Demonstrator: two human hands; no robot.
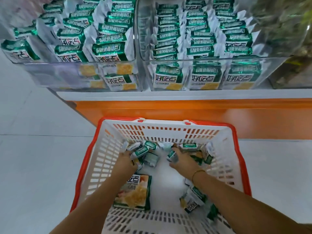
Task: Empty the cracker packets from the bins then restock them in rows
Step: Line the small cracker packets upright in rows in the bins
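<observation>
Green-and-white foil cracker packets [149,145], lower centre: probably light, slippery, brittle inside; left hand [125,160] and right hand [183,160] each clutch some; grip sides.

Left hand [126,161] half-buried among blurred packets [146,149]

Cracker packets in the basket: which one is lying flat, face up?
The green-and-white cracker packet at the near left of the white plastic basket with an orange rim, partly under the left forearm. The rest lie heaped and tilted.
</observation>
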